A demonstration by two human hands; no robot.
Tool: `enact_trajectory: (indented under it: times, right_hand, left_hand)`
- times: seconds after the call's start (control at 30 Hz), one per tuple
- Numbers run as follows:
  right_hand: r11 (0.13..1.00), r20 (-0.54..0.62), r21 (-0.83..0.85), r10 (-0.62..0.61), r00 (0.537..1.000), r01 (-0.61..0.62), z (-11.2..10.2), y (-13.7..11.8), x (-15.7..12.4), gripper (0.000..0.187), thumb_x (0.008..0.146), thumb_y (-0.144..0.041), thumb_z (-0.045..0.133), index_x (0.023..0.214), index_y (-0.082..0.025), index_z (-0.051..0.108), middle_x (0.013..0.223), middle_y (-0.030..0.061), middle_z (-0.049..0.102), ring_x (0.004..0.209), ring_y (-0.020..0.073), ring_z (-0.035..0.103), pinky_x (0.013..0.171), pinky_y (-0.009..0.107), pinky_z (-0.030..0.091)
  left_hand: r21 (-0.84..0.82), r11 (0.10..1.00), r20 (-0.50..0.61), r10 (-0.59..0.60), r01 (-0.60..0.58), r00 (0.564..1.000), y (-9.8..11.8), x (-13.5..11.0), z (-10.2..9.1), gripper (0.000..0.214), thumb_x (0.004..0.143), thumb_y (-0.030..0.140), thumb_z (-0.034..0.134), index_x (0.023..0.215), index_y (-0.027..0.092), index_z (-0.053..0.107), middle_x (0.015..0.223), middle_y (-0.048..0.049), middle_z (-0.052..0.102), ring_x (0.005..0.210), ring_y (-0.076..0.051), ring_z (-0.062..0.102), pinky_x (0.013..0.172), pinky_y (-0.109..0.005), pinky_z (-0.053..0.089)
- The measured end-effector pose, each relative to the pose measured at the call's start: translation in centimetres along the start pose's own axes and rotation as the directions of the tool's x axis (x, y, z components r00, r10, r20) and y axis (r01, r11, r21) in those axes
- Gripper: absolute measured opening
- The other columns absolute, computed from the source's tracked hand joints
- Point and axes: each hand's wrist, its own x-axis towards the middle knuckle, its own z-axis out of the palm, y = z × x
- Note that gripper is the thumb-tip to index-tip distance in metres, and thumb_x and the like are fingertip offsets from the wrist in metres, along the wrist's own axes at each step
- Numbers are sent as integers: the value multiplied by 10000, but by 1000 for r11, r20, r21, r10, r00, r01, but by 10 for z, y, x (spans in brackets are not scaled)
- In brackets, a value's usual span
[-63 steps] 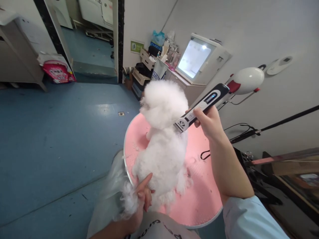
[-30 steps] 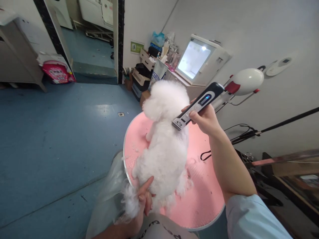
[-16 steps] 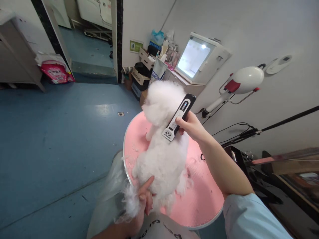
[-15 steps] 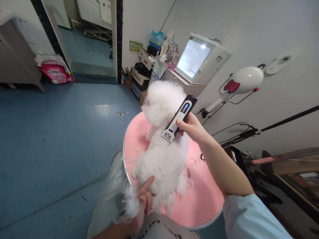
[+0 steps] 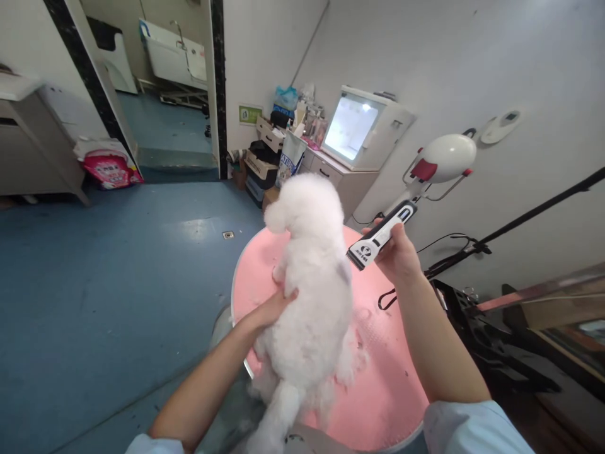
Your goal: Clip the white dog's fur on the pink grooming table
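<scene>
A small fluffy white dog (image 5: 312, 277) stands on a round pink grooming table (image 5: 387, 372), facing away from me. My left hand (image 5: 276, 306) presses against the dog's left flank, its fingers partly sunk into the fur. My right hand (image 5: 399, 255) grips a black and white hair clipper (image 5: 380, 235) just off the dog's right shoulder, with the blade pointing toward the fur. Loose white fur tufts (image 5: 354, 353) lie on the pink top beside the dog.
A white and red dryer (image 5: 442, 161) on a stand hangs at the right by the wall. A lit white cabinet (image 5: 362, 129) and cluttered shelves (image 5: 278, 142) stand behind the table. Black cables (image 5: 454, 243) run along the right. Blue floor (image 5: 118, 271) spreads to the left.
My left hand let go of the rear fur and moved up onto the dog's flank. My right hand drew the clipper off the dog's back to the right. The view shifted down.
</scene>
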Motion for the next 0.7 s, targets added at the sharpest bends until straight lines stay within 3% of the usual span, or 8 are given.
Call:
enact_trajectory:
  times: [0.1,0.23,0.33,0.4,0.53,0.63,0.67,0.7]
  right_hand:
    - [999,56,-40,35,998,-32,7,-5,7,555,699,-718,740,949,-247,586,802,47,761,558,176,638,426,277,439]
    - [980,146,-196,6,989,23,42,-19,35,478,735,-600,774,901,-232,519,759,25,699,516,126,564,419,254,425]
    - [891,207,-446,14,978,82,79,-22,53,389,771,-467,776,896,-228,496,730,-5,623,478,95,505,393,241,410]
    - [791,263,-605,97,960,86,100,-19,55,352,784,-418,767,905,-217,504,732,-5,598,499,99,521,395,238,416]
    - [664,327,-747,312,892,42,122,-15,28,335,810,-411,739,910,-204,495,755,4,589,540,112,559,412,238,443]
    - [725,442,-689,419,793,2,124,-18,6,336,828,-418,717,921,-207,473,743,-12,566,522,109,545,409,246,450]
    - [764,484,-645,398,779,11,122,-20,4,333,836,-425,706,929,-207,472,736,-18,557,517,105,535,412,245,446]
    - [803,501,-595,331,800,40,119,-22,6,328,843,-430,695,941,-208,474,734,-21,550,521,102,526,420,242,441]
  left_hand:
    - [-34,997,218,-63,73,974,-15,-19,10,368,865,428,661,1013,98,731,975,-131,744,1011,-286,704,943,-446,521]
    - [-20,991,279,-119,130,953,-10,-47,15,230,765,259,712,940,118,759,907,-70,751,1004,-285,700,943,-424,519]
    - [-26,988,300,-135,150,944,-2,-50,19,391,746,244,713,1121,133,728,1070,-69,751,1072,-287,678,994,-428,497]
    - [-5,987,369,-147,160,918,-2,-48,21,541,723,257,748,1244,133,672,1200,-82,720,1143,-302,648,1030,-420,482]
    - [-7,983,408,-163,182,898,-8,-47,22,772,676,306,806,1403,203,568,1372,-87,640,1232,-317,601,1066,-375,478]
    - [11,970,406,-224,241,886,-14,-51,23,718,694,395,783,1370,223,612,1320,-76,675,1230,-337,601,1041,-380,498]
    - [16,969,398,-232,246,887,-16,-52,23,687,704,417,770,1348,218,632,1292,-73,689,1217,-342,608,1037,-390,498]
    - [19,970,385,-232,243,893,-17,-53,23,665,708,429,765,1326,214,649,1267,-70,701,1195,-342,619,1030,-399,498]
